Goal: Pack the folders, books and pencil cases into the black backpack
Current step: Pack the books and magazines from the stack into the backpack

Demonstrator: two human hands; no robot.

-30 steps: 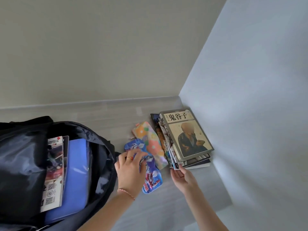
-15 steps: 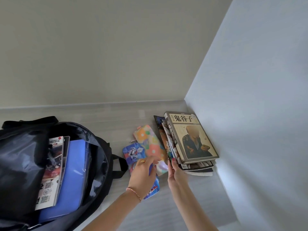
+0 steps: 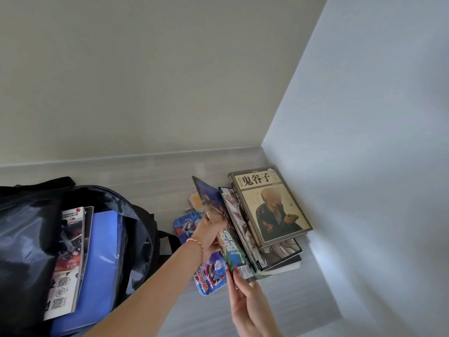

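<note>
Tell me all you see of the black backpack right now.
The black backpack lies at the left on the grey surface, made of what looks like shiny dark fabric. Its main compartment is open, the mouth facing the camera. Inside stand a blue folder and, to its left, a magazine with QR codes on its cover. A black strap loop sticks out on the right side, toward the blue pencil case. Neither hand touches the backpack.

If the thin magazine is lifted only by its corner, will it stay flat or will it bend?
The thin magazine probably bends: it already stands tilted and curved between the left hand and right hand. It seems light, being far thinner than the hardcover book. Its glossy cover may slip.
</note>
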